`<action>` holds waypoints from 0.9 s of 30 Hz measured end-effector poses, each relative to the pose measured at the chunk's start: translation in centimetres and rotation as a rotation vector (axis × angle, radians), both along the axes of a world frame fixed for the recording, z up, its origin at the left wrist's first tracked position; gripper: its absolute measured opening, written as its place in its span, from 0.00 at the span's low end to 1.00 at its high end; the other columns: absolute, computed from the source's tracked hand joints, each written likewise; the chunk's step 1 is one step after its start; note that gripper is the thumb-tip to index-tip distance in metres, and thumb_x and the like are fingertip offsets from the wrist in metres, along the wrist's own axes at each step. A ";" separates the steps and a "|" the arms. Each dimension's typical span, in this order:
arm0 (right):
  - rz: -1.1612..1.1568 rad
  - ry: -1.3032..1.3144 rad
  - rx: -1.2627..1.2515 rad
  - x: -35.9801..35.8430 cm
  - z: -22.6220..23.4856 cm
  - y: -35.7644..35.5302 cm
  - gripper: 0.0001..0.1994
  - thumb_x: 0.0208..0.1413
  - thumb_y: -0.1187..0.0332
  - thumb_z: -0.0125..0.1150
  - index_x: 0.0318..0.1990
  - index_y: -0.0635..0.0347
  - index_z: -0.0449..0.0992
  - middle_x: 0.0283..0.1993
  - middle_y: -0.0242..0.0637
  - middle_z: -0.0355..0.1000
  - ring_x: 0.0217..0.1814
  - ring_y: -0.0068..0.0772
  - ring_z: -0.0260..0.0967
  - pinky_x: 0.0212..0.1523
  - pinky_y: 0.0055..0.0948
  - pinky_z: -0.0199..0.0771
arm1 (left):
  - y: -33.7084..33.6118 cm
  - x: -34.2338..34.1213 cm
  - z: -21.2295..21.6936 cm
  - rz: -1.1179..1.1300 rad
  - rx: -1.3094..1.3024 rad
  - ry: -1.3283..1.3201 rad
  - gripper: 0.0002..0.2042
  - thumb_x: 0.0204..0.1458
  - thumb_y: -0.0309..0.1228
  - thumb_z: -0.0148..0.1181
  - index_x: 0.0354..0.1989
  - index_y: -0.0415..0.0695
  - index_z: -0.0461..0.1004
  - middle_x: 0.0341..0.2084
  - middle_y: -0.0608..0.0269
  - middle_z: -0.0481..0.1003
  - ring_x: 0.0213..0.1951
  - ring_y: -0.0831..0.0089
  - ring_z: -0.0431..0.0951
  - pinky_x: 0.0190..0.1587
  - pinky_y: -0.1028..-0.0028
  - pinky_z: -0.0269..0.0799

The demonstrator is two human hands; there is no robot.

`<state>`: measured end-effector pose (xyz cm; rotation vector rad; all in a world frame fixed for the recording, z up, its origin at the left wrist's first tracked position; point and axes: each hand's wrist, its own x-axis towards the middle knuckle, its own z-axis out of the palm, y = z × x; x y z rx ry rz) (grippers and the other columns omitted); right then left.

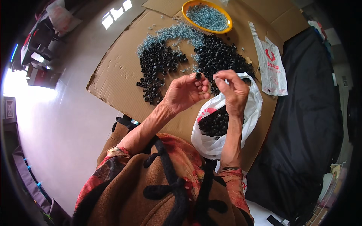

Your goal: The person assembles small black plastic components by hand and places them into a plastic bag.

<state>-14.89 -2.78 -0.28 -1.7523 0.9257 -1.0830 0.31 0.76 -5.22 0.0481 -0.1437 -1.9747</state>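
Between thumb and finger of my left hand (184,91) is a small round black cap (198,76), its hollow end turned up. Just to the right, my right hand (234,90) has thumb and forefinger pinched together; whatever sits at the tips is too small to make out. The two hands are a short gap apart. Beyond them on the cardboard lie a left pile of black caps (154,62) and a larger right pile (222,52). Small clear bluish pieces (177,33) are strewn along the far side. Below my right hand, a white plastic bag (254,109) holds many finished-looking black pieces (215,122).
A yellow bowl (229,29) full of the bluish pieces stands at the far edge. A flat white bag with red print (272,69) lies at the right on the cardboard sheet (117,67). Black fabric (301,128) borders the right side; grey floor (75,86) is at the left.
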 end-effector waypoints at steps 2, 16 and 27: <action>0.127 -0.288 -0.027 0.8 1.1 0.0 0.05 0.46 0.80 0.56 0.33 0.65 0.73 0.39 0.42 0.69 0.47 0.35 0.66 0.54 0.33 0.61 | 0.0 -0.2 0.3 0.003 -0.025 -0.006 0.08 0.51 0.34 0.51 0.33 0.42 0.68 0.29 0.63 0.70 0.35 0.70 0.71 0.44 0.63 0.65; 0.151 -0.337 0.091 1.4 0.4 0.3 0.06 0.47 0.80 0.56 0.35 0.64 0.73 0.42 0.41 0.68 0.49 0.32 0.65 0.52 0.32 0.63 | 0.0 -0.6 1.0 0.107 -0.053 -0.267 0.08 0.54 0.32 0.51 0.34 0.40 0.69 0.27 0.63 0.72 0.31 0.69 0.73 0.40 0.67 0.70; 0.122 0.029 -0.080 2.5 6.6 1.3 0.10 0.42 0.82 0.53 0.36 0.70 0.72 0.42 0.42 0.68 0.44 0.27 0.65 0.47 0.24 0.64 | -1.1 2.3 0.8 0.237 -0.144 -0.286 0.08 0.51 0.30 0.54 0.35 0.38 0.71 0.28 0.59 0.74 0.31 0.69 0.74 0.39 0.67 0.70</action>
